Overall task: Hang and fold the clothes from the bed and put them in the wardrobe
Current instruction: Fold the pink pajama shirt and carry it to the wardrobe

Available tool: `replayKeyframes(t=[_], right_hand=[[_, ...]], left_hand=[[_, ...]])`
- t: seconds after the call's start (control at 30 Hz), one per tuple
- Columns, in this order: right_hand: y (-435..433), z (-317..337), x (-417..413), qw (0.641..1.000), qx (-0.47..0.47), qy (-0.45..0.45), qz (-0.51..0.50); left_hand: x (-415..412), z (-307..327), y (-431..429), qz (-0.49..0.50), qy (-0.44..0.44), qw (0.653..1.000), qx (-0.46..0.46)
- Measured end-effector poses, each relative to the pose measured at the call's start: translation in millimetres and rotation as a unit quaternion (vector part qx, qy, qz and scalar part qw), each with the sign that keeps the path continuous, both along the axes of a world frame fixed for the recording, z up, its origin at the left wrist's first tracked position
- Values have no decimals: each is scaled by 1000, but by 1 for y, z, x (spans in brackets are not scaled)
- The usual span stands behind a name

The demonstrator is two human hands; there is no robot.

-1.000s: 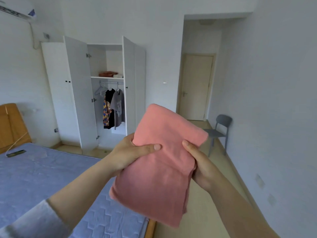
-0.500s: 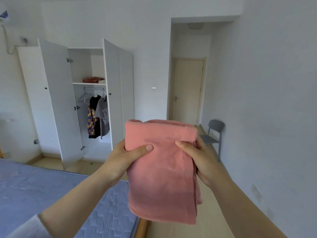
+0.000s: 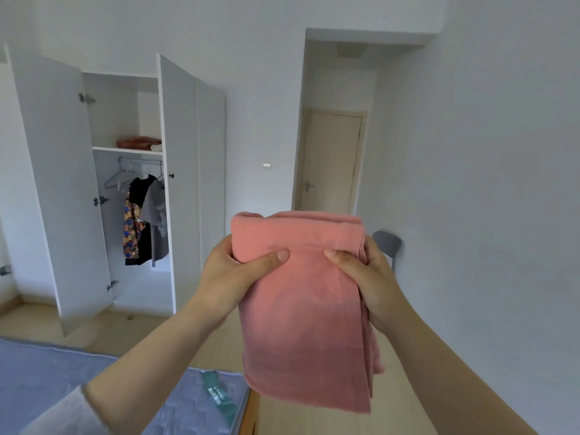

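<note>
Two hands hold the folded pink cloth [image 3: 304, 296] up in the air. Left hand [image 3: 232, 277] and right hand [image 3: 373, 284] pinch its sides, thumbs on front, far from the open wardrobe [image 3: 182, 183].

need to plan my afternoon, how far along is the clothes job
Done: a few garments hang on the wardrobe rail and a folded pile sits on its shelf. In hand: a folded pink garment, held by the left grip and right grip, away from the wardrobe. Left: shelving it. A green item lies on the bed; whether it is clothing is unclear.
</note>
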State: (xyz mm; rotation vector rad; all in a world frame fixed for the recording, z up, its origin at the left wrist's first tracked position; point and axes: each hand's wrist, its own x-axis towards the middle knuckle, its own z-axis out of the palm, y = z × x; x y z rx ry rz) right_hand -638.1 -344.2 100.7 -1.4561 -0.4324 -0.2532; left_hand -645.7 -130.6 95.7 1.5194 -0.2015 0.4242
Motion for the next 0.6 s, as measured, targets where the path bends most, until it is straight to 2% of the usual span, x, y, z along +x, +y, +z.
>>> replayKeyframes(t=[0.17, 0.6], right_hand=[[-18, -6, 81, 1000, 12, 4, -4], [-65, 15, 291, 997, 23, -22, 72]], left_hand=[[77, 0, -18, 7, -1, 1000, 7], [263, 19, -67, 45, -34, 998, 15]])
